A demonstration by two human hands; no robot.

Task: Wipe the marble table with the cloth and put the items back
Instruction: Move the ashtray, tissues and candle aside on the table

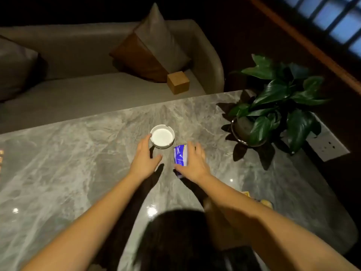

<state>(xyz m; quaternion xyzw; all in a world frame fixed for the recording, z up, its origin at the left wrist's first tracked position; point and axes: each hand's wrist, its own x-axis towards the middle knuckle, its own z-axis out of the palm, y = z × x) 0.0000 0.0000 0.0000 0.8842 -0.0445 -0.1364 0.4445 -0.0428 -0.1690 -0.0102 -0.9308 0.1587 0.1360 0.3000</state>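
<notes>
My left hand (pixel 143 160), fingers loose and holding nothing, touches the near-left side of the ashtray (pixel 162 136) on the table (pixel 68 163), while my right hand (pixel 193 164) lies spread on the tissue pack (pixel 180 155), its long axis pointing away from me; if it grips, I cannot tell.
</notes>
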